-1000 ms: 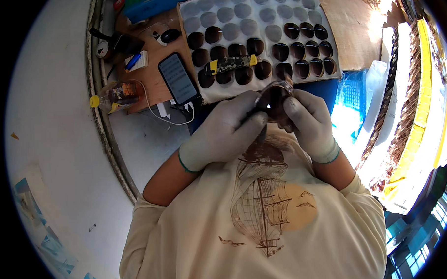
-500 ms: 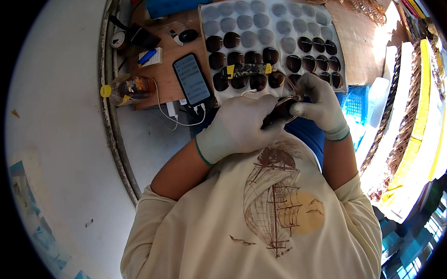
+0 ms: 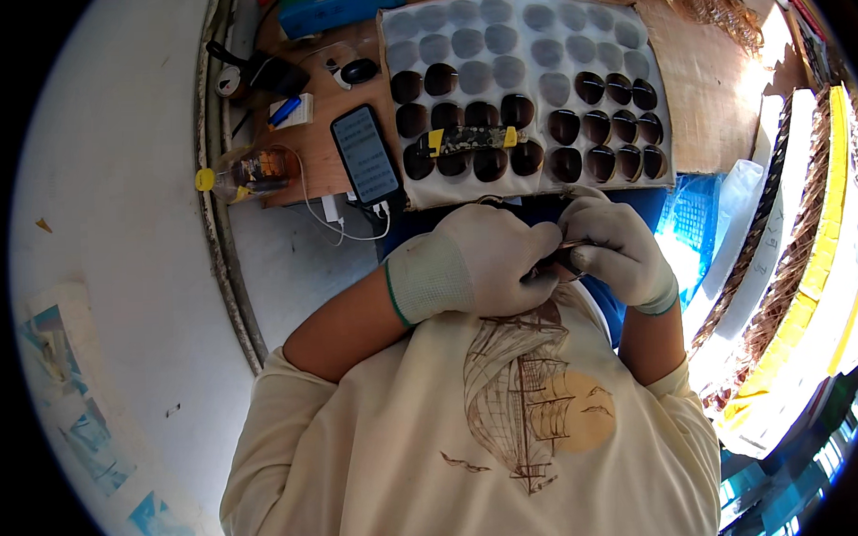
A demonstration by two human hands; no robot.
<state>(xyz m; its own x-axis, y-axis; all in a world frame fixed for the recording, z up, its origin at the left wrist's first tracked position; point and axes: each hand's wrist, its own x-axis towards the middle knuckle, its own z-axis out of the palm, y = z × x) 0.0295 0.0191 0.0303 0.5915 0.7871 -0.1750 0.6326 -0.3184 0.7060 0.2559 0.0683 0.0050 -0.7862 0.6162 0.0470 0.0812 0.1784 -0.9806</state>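
My left hand (image 3: 495,261), in a white glove with a green cuff, is closed on a pair of sunglasses (image 3: 568,254), close to my chest. My gloved right hand (image 3: 622,247) pinches the same piece from the other side. Only a dark lens and a bit of thin rim show between the fingers; the gloves cover the rest. Just beyond my hands lies a white-lined tray (image 3: 545,165) with rows of dark brown lenses (image 3: 490,164) in its nearer part and grey round spots (image 3: 473,41) in its farther part. A camouflage-patterned bar with yellow ends (image 3: 472,140) rests across the lenses.
Left of the tray are a phone (image 3: 366,155) with white cables, a black mouse (image 3: 358,71), a blue lighter (image 3: 285,110) and a yellow-capped bottle (image 3: 251,172). A blue box (image 3: 340,8) stands behind. On the right are a blue basket (image 3: 689,216) and stacked boards with brown strands (image 3: 779,284).
Both hands have drawn back from the tray toward my chest with the sunglasses. My right hand has come lower, off the near right lenses, and its fingers have closed in beside my left hand.
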